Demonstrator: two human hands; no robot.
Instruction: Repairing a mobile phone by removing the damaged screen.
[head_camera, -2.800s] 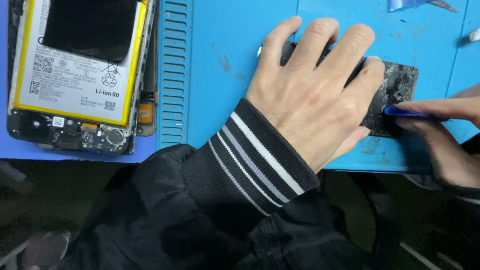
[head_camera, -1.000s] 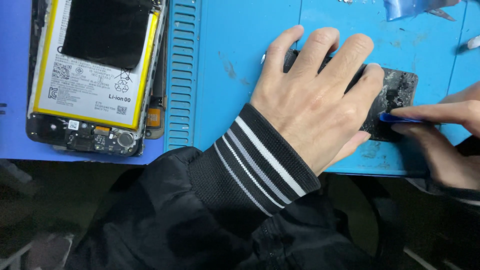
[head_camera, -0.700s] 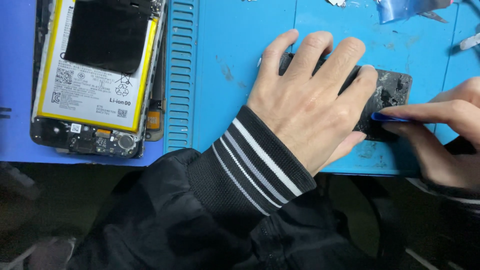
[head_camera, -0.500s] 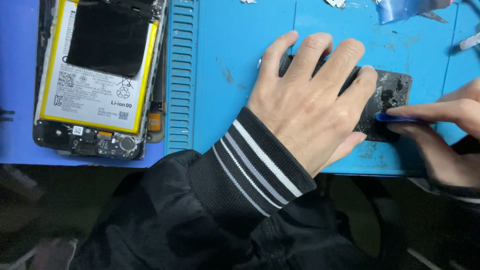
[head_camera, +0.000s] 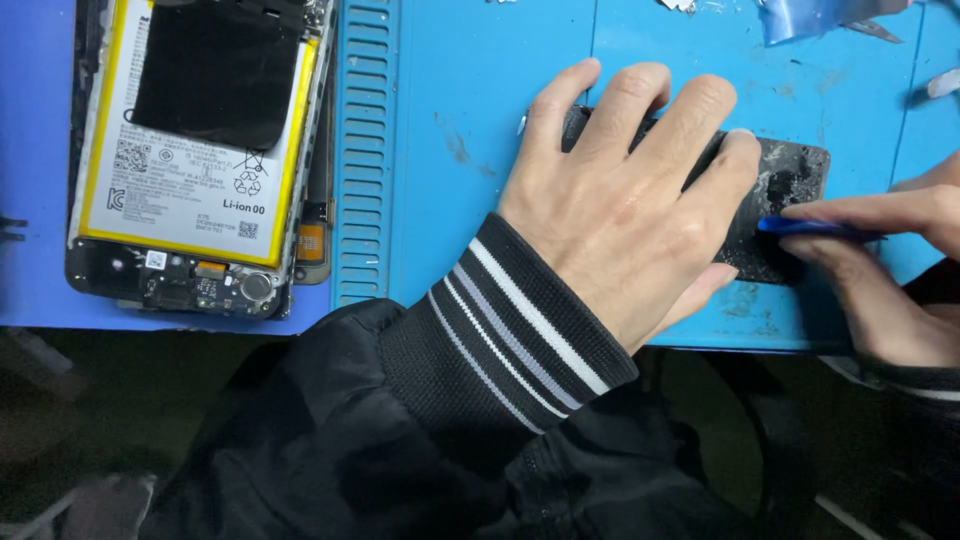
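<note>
The left hand (head_camera: 625, 200) lies flat, fingers spread, on the dark panel (head_camera: 790, 180) at three o'clock. The right hand (head_camera: 890, 270) pinches a blue scraper (head_camera: 815, 228); much grey residue remains.

Dark, residue-smeared phone panel (head_camera: 785, 190) lies flat on blue mat (head_camera: 480, 120).

A white rectangular label with a yellow border (head_camera: 195, 185) is seen on the battery of the opened phone at upper left, partly covered by a black rectangular patch (head_camera: 215, 70).
</note>
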